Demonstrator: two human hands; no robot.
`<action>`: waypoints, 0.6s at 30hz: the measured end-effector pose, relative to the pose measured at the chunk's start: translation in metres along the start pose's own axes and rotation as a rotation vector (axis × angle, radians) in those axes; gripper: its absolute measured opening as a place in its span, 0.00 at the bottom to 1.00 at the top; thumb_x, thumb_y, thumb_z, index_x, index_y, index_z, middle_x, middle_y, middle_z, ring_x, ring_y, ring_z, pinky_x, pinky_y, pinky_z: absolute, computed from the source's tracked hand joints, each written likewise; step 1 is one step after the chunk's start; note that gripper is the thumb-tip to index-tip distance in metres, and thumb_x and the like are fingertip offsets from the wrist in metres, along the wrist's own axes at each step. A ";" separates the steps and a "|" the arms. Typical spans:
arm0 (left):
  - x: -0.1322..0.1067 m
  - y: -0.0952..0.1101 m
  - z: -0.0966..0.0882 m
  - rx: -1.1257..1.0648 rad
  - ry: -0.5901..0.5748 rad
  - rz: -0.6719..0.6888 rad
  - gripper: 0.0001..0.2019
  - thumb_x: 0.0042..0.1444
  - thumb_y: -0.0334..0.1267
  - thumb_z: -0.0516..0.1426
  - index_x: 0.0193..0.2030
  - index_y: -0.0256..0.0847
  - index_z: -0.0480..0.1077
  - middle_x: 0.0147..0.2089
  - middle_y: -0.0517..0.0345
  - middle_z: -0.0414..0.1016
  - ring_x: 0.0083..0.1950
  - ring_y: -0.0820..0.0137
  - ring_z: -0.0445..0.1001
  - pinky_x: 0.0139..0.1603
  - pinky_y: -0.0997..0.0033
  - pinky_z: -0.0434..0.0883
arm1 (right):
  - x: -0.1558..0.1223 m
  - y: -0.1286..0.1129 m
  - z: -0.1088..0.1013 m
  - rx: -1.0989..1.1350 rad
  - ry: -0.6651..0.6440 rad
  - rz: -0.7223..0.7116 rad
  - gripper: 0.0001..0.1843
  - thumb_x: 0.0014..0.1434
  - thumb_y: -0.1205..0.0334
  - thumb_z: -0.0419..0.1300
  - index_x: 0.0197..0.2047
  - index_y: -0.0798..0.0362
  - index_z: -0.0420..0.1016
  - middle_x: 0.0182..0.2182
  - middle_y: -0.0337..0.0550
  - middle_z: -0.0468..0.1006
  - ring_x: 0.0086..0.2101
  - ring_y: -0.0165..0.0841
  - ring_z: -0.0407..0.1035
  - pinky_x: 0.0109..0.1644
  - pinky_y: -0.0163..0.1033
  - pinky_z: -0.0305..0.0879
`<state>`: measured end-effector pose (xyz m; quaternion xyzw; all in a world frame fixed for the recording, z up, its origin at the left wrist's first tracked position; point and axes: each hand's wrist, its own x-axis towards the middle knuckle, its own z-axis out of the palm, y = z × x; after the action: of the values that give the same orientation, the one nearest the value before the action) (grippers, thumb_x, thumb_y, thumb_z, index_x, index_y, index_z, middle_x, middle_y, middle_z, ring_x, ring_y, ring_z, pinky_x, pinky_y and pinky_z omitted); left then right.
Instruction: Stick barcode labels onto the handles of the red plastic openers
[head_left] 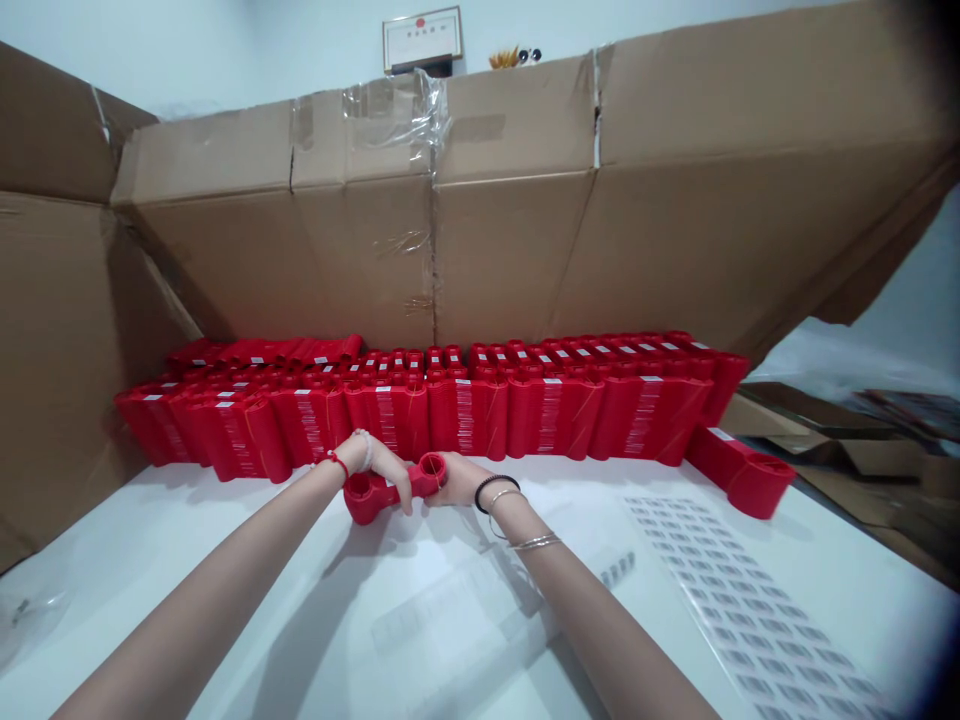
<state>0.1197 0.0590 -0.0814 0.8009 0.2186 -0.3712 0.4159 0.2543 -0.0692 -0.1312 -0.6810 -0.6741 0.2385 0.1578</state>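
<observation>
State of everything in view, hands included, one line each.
Left hand: fingers bent over held bundle, grip unclear
Right hand: gripping held bundle's end
Held bundle: red, raised, looped ends open
Front-row bundles: upright, side by side
Lone bundle: apart, at far right
Sticker sheet: flat, many stickers on it
Cardboard: creased, taped

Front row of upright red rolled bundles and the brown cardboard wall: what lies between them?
The head view shows more red rolled bundles, several with small white labels, between front row and cardboard wall.
</observation>
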 end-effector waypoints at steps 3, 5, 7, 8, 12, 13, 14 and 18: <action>-0.006 -0.004 0.007 -0.043 0.028 0.072 0.09 0.58 0.37 0.62 0.41 0.33 0.69 0.36 0.58 0.71 0.33 0.74 0.70 0.32 0.74 0.70 | 0.000 0.000 -0.001 0.019 0.001 -0.004 0.15 0.55 0.64 0.68 0.44 0.58 0.73 0.37 0.41 0.76 0.35 0.31 0.71 0.38 0.38 0.70; -0.012 -0.009 0.010 -0.080 0.041 0.137 0.09 0.57 0.35 0.62 0.42 0.34 0.69 0.36 0.59 0.71 0.32 0.74 0.70 0.32 0.74 0.69 | -0.001 -0.001 -0.003 0.042 0.009 -0.011 0.18 0.54 0.63 0.69 0.47 0.58 0.73 0.38 0.42 0.76 0.36 0.32 0.72 0.39 0.39 0.71; -0.018 -0.015 0.013 -0.118 0.058 0.200 0.11 0.55 0.34 0.62 0.43 0.35 0.68 0.37 0.58 0.71 0.33 0.74 0.70 0.32 0.73 0.69 | -0.003 -0.003 -0.007 0.068 0.031 -0.021 0.24 0.52 0.61 0.71 0.50 0.57 0.72 0.42 0.44 0.76 0.38 0.33 0.72 0.41 0.40 0.71; -0.022 -0.018 0.013 -0.138 0.066 0.225 0.12 0.54 0.34 0.62 0.43 0.35 0.68 0.37 0.58 0.71 0.33 0.73 0.70 0.32 0.73 0.69 | -0.003 -0.003 -0.009 0.080 0.041 -0.025 0.26 0.51 0.60 0.72 0.51 0.57 0.72 0.44 0.45 0.76 0.39 0.34 0.72 0.41 0.40 0.71; -0.033 -0.025 0.019 -0.217 0.077 0.316 0.15 0.51 0.39 0.65 0.43 0.36 0.68 0.37 0.57 0.72 0.33 0.73 0.70 0.33 0.72 0.68 | -0.002 -0.002 -0.013 0.121 0.025 -0.009 0.27 0.49 0.58 0.72 0.50 0.57 0.72 0.43 0.45 0.76 0.37 0.33 0.72 0.37 0.37 0.70; -0.035 -0.025 0.021 -0.237 0.082 0.340 0.17 0.50 0.41 0.66 0.43 0.37 0.68 0.37 0.57 0.72 0.34 0.73 0.70 0.34 0.72 0.68 | -0.002 0.000 -0.014 0.132 0.013 -0.001 0.26 0.50 0.59 0.72 0.50 0.57 0.72 0.42 0.44 0.76 0.36 0.32 0.72 0.36 0.36 0.70; -0.036 -0.026 0.023 -0.261 0.091 0.365 0.19 0.50 0.45 0.66 0.43 0.37 0.69 0.39 0.56 0.72 0.35 0.73 0.71 0.36 0.72 0.69 | -0.001 0.000 -0.014 0.144 0.001 0.007 0.26 0.50 0.59 0.72 0.51 0.57 0.72 0.41 0.44 0.76 0.35 0.32 0.72 0.35 0.36 0.70; -0.034 -0.024 0.034 -0.361 0.170 0.422 0.30 0.55 0.67 0.55 0.42 0.38 0.71 0.42 0.54 0.74 0.40 0.69 0.71 0.45 0.69 0.69 | -0.003 0.001 -0.014 0.183 -0.060 0.037 0.25 0.50 0.59 0.72 0.49 0.57 0.72 0.36 0.41 0.77 0.31 0.30 0.72 0.32 0.34 0.69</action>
<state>0.0690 0.0426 -0.0800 0.7700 0.1436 -0.1631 0.5998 0.2626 -0.0704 -0.1194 -0.6688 -0.6411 0.3221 0.1948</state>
